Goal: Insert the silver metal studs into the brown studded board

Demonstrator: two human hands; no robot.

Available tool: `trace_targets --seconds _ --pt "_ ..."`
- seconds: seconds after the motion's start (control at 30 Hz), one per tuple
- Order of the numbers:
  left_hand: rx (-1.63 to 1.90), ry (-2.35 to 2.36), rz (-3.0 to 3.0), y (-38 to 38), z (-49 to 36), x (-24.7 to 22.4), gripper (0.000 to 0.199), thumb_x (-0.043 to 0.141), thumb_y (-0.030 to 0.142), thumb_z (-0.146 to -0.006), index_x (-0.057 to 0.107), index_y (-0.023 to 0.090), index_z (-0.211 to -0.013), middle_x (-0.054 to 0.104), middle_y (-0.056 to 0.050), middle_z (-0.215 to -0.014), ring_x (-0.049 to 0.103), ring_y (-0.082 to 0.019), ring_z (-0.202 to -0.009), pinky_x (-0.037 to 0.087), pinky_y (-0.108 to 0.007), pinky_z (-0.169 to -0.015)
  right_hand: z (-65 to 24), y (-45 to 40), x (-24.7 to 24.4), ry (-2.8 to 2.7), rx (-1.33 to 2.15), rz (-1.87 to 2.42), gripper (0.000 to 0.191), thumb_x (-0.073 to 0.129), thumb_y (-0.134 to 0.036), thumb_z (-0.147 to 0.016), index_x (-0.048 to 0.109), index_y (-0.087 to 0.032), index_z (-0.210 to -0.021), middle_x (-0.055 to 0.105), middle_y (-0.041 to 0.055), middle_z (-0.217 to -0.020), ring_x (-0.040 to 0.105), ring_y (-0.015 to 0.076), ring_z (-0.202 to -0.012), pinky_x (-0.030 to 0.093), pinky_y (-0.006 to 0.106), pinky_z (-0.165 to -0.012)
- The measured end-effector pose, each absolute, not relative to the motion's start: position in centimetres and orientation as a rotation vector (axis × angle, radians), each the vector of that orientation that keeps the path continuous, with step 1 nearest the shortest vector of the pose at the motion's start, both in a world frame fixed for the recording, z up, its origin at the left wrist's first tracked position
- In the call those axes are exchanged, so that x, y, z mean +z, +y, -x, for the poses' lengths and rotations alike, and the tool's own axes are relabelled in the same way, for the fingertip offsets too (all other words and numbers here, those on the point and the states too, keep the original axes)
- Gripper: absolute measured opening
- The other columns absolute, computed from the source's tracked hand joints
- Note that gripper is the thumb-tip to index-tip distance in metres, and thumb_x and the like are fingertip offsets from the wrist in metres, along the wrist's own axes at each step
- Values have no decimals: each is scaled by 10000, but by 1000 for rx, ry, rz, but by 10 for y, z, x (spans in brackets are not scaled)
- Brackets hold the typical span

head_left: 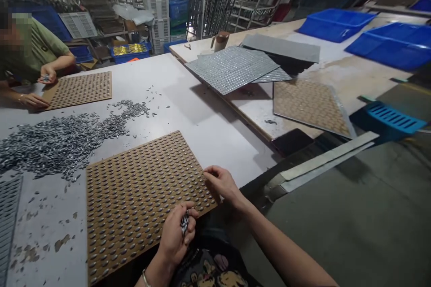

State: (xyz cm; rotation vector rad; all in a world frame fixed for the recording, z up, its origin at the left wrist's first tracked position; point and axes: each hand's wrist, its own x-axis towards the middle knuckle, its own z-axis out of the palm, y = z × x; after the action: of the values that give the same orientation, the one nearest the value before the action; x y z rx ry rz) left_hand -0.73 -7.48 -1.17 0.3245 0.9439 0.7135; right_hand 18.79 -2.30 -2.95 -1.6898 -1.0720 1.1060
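Observation:
Small, shiny, spindle-shaped metal pieces fill the cupped fingers of my left hand (178, 233), which is closed at the front edge of a brown perforated board (148, 179). Rows of similar metal pieces sit across this board, which lies flat on the white table. At the board's right edge, my right hand (224, 184) has its thumb and forefinger close together. Whatever is between those fingertips, if anything, is too small to make out. A large loose pile of the metal pieces (63, 139) lies beyond the board on the left.
Across the table a person (33, 54) handles another pegged board (82, 89). Ridged metal sheets (235, 67) and a pebbled panel (310, 103) lie on the adjoining wooden table (256, 112). Blue bins (336, 22) stand behind. A grey slotted panel (10, 215) lies at left.

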Motion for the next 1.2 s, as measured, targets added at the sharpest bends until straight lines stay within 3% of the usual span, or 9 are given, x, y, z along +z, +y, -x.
trace_targets --seconds 0.1,0.3,0.7,0.9,1.0,1.1,1.2 --pt "662 910 -369 -74 8 -13 367 677 407 -764 550 151 -994 595 -4 -739 342 -32 -428 165 -137 -325 -199 1 -51 -1217 889 1807 171 592 -324 -758 697 -191 -777 698 35 -787 614 176 -714 482 280 -652" --pt "647 957 -473 -70 8 -14 350 660 486 -786 485 194 -867 608 19 -747 338 -21 -391 171 -133 -308 -200 12 -63 -1353 785 1856 159 580 -306 -771 710 -215 -773 716 31 -802 635 188 -747 478 298 -692" --pt "592 963 -442 -63 10 -22 380 729 482 -731 551 168 -851 589 26 -669 308 -8 -375 163 -135 -312 -208 21 -58 -1321 993 1849 149 602 -284 -721 722 -202 -750 729 18 -760 655 190 -722 477 270 -646" --pt "606 958 -438 -64 8 -24 373 725 482 -736 589 154 -852 581 19 -674 298 -6 -379 156 -138 -309 -204 22 -59 -1382 902 1892 118 588 -238 -718 702 -215 -736 713 9 -742 636 182 -704 454 274 -644" --pt "621 947 -435 -64 8 -23 378 713 479 -750 622 142 -895 566 15 -680 323 -13 -402 161 -140 -315 -204 24 -60 -1342 874 1908 103 605 -232 -710 645 -210 -802 679 -7 -714 606 161 -652 437 262 -610" --pt "649 920 -404 -65 11 -18 380 708 450 -765 636 141 -975 565 2 -733 380 -29 -470 211 -137 -341 -204 15 -53 -1241 882 1803 237 627 -270 -730 577 -198 -950 648 -15 -734 577 145 -625 446 257 -604" --pt "652 907 -386 -66 12 -15 379 734 391 -753 622 141 -1015 577 -8 -762 407 -40 -515 251 -136 -366 -196 -14 -33 -1239 899 1679 172 576 -324 -817 587 -195 -930 637 -1 -753 561 143 -635 450 259 -613"
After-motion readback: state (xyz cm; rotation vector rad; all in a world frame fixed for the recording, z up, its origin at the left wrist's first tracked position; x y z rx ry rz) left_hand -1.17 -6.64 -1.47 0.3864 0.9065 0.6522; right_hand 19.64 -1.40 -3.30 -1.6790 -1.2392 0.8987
